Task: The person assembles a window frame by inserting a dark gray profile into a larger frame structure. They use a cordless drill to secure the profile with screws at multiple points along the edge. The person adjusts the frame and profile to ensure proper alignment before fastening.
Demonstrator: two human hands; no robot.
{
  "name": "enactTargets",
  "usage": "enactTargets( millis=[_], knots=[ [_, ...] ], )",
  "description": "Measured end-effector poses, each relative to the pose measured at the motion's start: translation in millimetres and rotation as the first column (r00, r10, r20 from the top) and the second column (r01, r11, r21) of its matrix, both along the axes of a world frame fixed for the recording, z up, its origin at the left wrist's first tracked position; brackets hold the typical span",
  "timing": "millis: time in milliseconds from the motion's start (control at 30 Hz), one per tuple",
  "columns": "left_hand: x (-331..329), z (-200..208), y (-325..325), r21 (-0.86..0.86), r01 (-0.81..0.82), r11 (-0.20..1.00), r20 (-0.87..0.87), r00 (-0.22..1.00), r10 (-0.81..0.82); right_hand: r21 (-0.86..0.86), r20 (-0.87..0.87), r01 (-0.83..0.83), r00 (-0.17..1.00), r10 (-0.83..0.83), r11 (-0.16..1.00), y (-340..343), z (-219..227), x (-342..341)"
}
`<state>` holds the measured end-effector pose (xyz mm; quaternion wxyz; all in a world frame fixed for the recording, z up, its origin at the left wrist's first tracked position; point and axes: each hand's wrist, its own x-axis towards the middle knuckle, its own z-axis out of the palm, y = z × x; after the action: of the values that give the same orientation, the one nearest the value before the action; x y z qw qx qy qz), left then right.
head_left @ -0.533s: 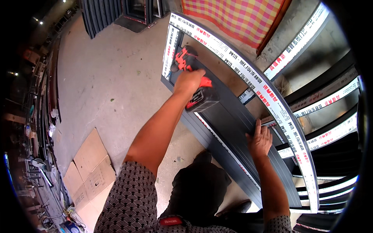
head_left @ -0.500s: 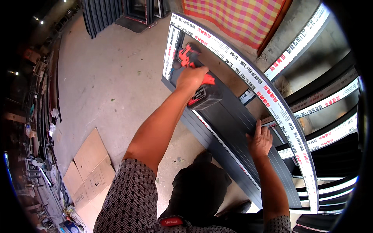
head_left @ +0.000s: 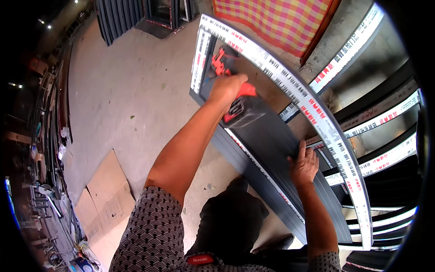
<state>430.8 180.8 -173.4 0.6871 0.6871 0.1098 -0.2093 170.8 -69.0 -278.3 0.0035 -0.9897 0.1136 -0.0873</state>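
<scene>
My left hand (head_left: 228, 90) is wrapped round the grip of a red and black cordless drill (head_left: 247, 93). The drill's head points toward the far left corner of a dark metal window or door frame (head_left: 272, 136), and its clear-sided battery end is toward me. Motion blurs the drill, and I cannot tell whether its tip touches the frame. White printed protective film (head_left: 290, 86) covers the frame's long outer edge. On the dark profile, nearer me, my right hand (head_left: 304, 167) lies flat with fingers stretched out and holds no tool.
Several film-wrapped profiles (head_left: 385, 118) lie at the right. A checked cloth (head_left: 272, 22) hangs at the back. Flattened cardboard (head_left: 106, 195) lies on the concrete floor (head_left: 118, 99) at left, near cluttered tools and bars (head_left: 52, 199). Dark profiles (head_left: 118, 20) stand at the far left.
The drill and my left hand have shifted slightly to the right. My right hand stays on the profile, almost unmoved.
</scene>
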Motion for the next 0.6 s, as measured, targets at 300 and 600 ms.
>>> enactTargets(
  millis=[300,600],
  knots=[
    [-4.0,-20.6,-1.8,-0.26,-0.035,0.965,-0.16,0.987,-0.008,0.011,-0.029,0.002,1.0,-0.002,1.0,-5.4,-1.0,1.6],
    [-16.8,-0.2,-9.1,-0.255,0.018,0.967,-0.107,0.993,-0.047,-0.004,-0.024,0.018,1.0,-0.018,1.0,-8.1,-1.9,0.1]
  ],
)
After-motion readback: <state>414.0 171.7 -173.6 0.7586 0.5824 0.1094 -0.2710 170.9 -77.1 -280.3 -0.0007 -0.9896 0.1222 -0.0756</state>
